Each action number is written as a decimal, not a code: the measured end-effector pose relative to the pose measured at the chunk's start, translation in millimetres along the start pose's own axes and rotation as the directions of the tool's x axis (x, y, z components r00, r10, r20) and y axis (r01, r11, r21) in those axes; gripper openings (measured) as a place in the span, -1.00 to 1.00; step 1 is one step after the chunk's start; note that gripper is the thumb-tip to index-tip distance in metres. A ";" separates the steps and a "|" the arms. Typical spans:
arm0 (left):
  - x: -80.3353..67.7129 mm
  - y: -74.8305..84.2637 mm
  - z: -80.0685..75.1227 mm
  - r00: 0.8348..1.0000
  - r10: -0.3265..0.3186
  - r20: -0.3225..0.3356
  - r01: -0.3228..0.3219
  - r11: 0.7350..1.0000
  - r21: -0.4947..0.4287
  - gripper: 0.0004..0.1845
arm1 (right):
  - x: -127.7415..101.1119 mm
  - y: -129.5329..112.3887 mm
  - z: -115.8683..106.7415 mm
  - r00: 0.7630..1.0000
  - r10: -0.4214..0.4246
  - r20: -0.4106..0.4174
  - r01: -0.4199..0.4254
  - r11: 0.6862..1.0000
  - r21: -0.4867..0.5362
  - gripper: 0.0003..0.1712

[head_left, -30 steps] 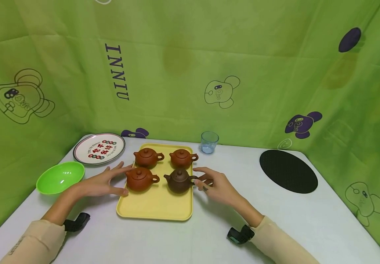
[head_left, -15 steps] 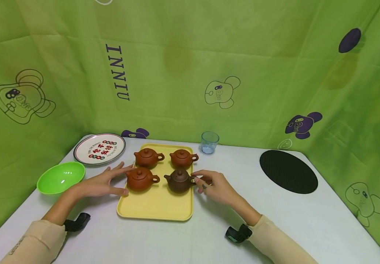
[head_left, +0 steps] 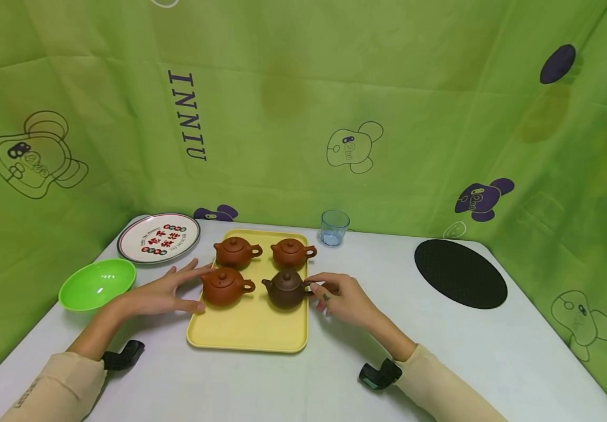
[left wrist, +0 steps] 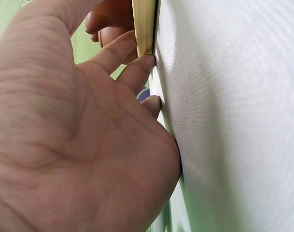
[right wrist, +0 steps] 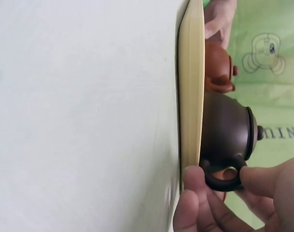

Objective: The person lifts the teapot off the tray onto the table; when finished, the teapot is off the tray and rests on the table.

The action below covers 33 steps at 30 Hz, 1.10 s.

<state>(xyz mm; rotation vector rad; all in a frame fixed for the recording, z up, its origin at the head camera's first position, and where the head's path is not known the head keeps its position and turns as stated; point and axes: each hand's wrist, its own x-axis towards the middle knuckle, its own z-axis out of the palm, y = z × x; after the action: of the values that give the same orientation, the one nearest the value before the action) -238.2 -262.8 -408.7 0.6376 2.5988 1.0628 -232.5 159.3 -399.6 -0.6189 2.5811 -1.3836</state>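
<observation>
Touching the yellow tray [head_left: 245,337] along its left side with spread, unclenched fingers, the left hand [head_left: 156,294] lies next to a red-brown teapot [head_left: 224,288]. To the right, the dark teapot [head_left: 284,293] stands upright on the tray, its handle [right wrist: 224,184] pinched by the right hand [head_left: 348,300]. It is probably light, rigid, smooth and brittle, best held by that handle and kept level, since the lid [head_left: 287,281] may be loose.

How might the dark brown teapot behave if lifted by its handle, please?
The dark brown teapot is probably rigid, looking like hard clay. Its lid appears merely set on top, so tilting might shift it. With its handle on one side, it may dip toward the spout.
</observation>
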 end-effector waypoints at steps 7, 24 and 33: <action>0.1 -0.8 0.7 1.000 0.004 0.000 -0.004 1.000 -0.001 0.01 | -1.9 -2.6 1.9 0.999 0.026 -0.020 -0.025 0.999 0.040 -0.68; -1.5 -2.6 1.0 1.000 0.007 -0.013 -0.007 1.000 0.002 0.00 | -4.5 -5.9 5.5 0.991 0.102 -0.092 -0.094 0.991 0.090 -0.68; -0.8 -2.5 1.0 1.000 -0.001 -0.012 0.001 1.000 0.008 0.00 | -3.3 -5.4 5.9 0.987 0.113 -0.117 -0.097 0.986 0.134 -0.66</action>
<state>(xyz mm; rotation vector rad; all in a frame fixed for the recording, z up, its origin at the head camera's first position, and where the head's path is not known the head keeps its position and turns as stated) -237.8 -264.2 -411.1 0.6332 2.6152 1.0593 -226.0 153.6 -398.7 -0.3827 2.5504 -1.5835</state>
